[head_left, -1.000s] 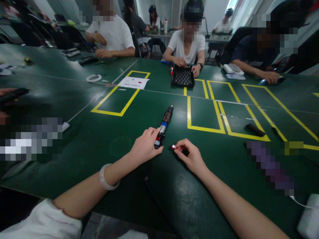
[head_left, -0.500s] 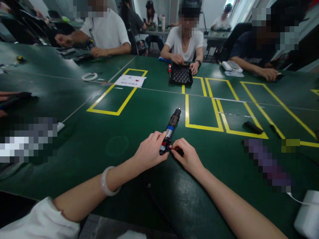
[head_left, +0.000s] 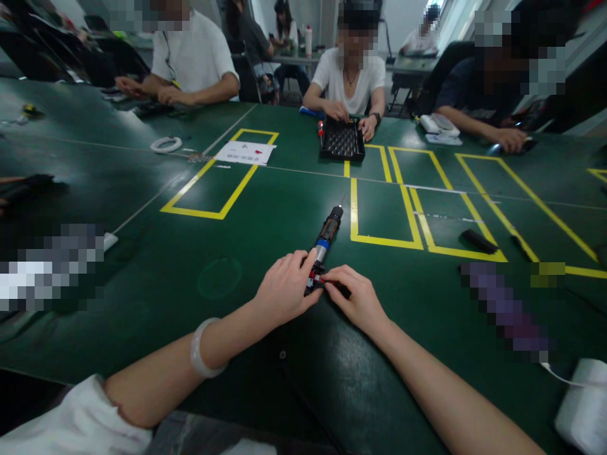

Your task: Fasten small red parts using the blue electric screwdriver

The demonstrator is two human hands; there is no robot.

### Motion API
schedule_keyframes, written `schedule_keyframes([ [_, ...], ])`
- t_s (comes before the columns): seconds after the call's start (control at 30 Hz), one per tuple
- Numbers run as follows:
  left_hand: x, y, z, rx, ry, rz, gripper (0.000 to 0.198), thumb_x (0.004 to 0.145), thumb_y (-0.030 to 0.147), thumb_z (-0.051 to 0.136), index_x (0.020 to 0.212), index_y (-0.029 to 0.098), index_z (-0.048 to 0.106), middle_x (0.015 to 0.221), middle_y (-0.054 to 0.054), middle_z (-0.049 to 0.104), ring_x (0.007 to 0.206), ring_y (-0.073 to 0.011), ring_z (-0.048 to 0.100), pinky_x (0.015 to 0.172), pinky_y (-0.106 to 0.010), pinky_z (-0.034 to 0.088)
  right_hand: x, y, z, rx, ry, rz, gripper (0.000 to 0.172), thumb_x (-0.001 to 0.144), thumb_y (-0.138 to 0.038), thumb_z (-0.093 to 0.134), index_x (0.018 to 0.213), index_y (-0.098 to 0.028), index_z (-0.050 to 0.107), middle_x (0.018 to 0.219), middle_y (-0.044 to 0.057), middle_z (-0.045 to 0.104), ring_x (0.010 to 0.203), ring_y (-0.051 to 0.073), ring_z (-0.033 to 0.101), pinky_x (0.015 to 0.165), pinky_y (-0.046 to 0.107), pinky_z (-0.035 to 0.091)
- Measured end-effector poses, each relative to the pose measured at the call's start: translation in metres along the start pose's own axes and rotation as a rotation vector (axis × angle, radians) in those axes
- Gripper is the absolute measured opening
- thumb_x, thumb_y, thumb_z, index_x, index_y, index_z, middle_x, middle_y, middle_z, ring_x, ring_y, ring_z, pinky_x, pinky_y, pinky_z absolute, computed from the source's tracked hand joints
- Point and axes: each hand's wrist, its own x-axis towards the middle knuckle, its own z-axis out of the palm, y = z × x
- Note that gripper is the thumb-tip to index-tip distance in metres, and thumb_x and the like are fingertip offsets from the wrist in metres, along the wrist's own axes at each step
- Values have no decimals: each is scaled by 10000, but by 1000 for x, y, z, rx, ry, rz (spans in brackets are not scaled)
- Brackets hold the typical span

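Observation:
An electric screwdriver [head_left: 325, 237] with its inside exposed lies on the green table, its thin bit pointing away from me. A silver and blue motor section shows along its middle. My left hand [head_left: 288, 284] is wrapped round the near end from the left, thumb and fingers holding it down. From the right, my right hand [head_left: 355, 292] pinches at a small red part [head_left: 318, 278] on the near end of the screwdriver. The fingertips hide whether this is a wire or a connector. Something dark shows under the right palm.
Yellow tape outlines [head_left: 386, 242] mark the green table [head_left: 265, 246]. Across it, a person handles a black tray [head_left: 342, 140]. A paper sheet [head_left: 245, 153] and a white cable coil [head_left: 165, 145] lie beyond my left hand. A black object [head_left: 478, 241] and a white charger [head_left: 581, 404] are on the right.
My right fingertips have shifted slightly left, closer against the red part. The left hand keeps its hold on the screwdriver. The view has moved a little.

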Motion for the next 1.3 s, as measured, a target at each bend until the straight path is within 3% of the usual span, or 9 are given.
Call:
schedule_keyframes([
  [0.3,6,2,2,93,15,-44,676,899,534,450,1471,197,324,1173,-133,535,997,-264,545,801,-360,438,0,0,-2,52,34,67,124,894,-176,544,955,-214,646,890,43,664,779,168,629,690,294,498],
  [0.53,4,-20,-4,153,13,-54,675,893,506,487,1482,231,304,1200,-132,521,1016,-272,528,842,-365,421,2,5,-3,130,60,77,121,905,-196,531,951,-221,641,950,53,639,812,164,616,689,291,497],
  [0.7,5,-61,-11,200,2,-177,664,914,526,427,1489,224,290,1234,-157,493,1021,-297,530,828,-378,440,2,5,-3,130,50,74,128,905,-181,525,931,-220,644,977,58,635,852,169,618,685,285,495],
  [0.93,7,-142,-17,224,-19,-372,693,919,552,371,1488,161,303,1305,-210,440,1131,-360,490,872,-439,455,2,6,-3,118,23,84,136,899,-162,524,925,-216,647,954,54,625,774,149,596,648,268,480],
  [1.1,6,-194,-23,215,-21,-458,689,929,533,394,1478,126,304,1308,-203,435,1137,-329,476,927,-448,434,2,5,-3,103,9,77,133,900,-161,523,924,-212,644,938,49,622,742,140,581,638,256,475],
  [1.2,4,-213,-25,187,-10,-498,693,933,533,405,1471,106,311,1310,-197,437,1117,-307,469,943,-459,426,2,4,-4,97,-5,76,134,905,-168,521,928,-216,644,946,49,622,745,140,583,647,255,477],
  [1.3,0,-217,-24,170,24,-536,690,936,547,396,1461,104,333,1308,-178,451,1114,-290,463,959,-446,424,2,4,-4,97,-11,80,135,908,-170,517,927,-220,641,950,49,622,753,141,587,656,258,476],
])
